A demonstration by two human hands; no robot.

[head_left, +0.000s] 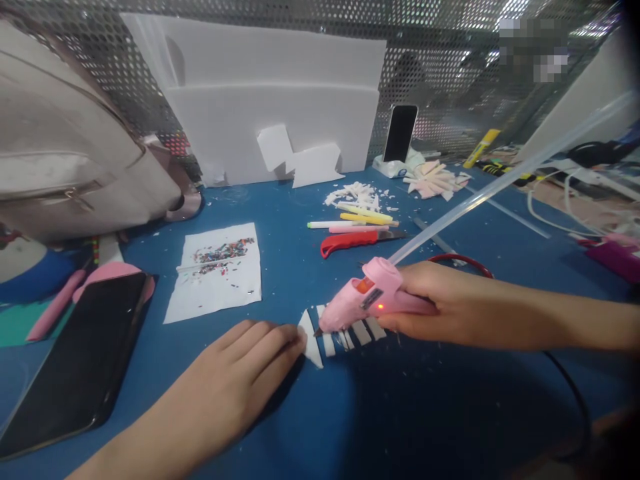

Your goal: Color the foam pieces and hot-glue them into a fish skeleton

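Blue tabletop carries, nearest, the left hand lying flat and unclenched, fingertips on a white foam triangle, beside it the right hand clasped around a pink hot-glue gun whose nozzle meets white foam strips, then a red utility knife and, farthest, white foam sheets.

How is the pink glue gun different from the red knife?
The glue gun is pink; the knife is red. The right hand holds the glue gun, nozzle at white strips; the knife lies untouched on the blue table. The glue gun's light glows; the knife has none.
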